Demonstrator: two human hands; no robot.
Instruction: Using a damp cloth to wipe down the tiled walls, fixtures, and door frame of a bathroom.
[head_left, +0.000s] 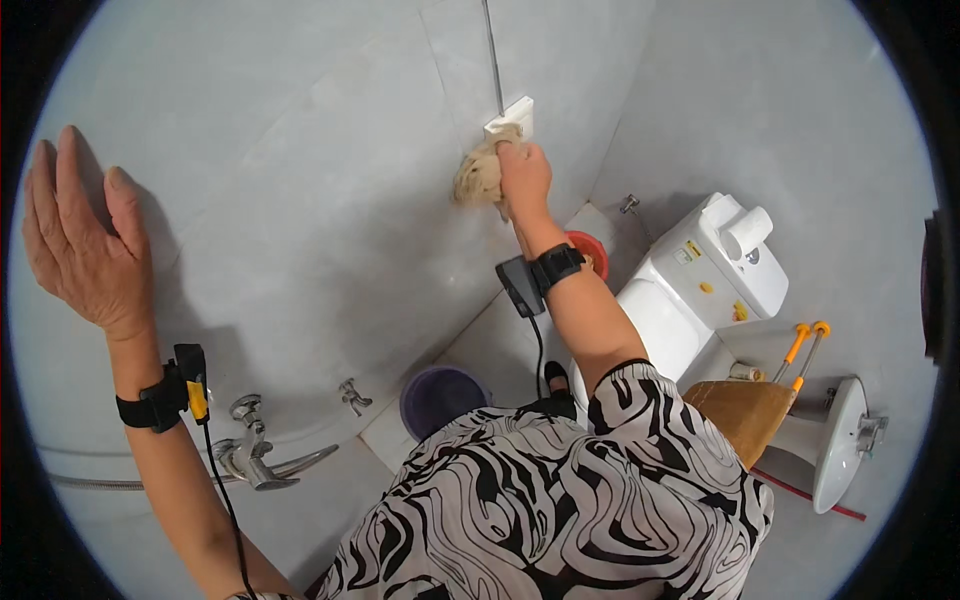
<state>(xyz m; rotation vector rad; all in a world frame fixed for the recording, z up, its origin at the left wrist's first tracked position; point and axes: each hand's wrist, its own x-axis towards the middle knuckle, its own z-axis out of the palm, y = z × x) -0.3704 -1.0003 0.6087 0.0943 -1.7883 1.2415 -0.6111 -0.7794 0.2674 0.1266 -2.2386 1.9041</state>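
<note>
My right hand (526, 180) grips a crumpled, stained beige cloth (480, 174). The cloth touches the lower part of a white electrical wall box (517, 114) and covers some of it. From the top of that box a thin grey conduit (491, 52) runs up the tiled wall (315, 195). Far to the left, my left hand (90, 232) is held flat with fingers apart and nothing in it. Its palm faces the wall and appears to rest there, though the contact itself is hidden. Both wrists wear black straps with small cabled devices.
Below my left hand are a chrome mixer tap (255, 457) and a smaller tap (354, 396). On the floor stand a purple bucket (442, 401) and a red bucket (592, 247). A white toilet (660, 311) holds a paper roll (746, 232). Orange-handled poles (801, 341) lean near the washbasin (838, 450).
</note>
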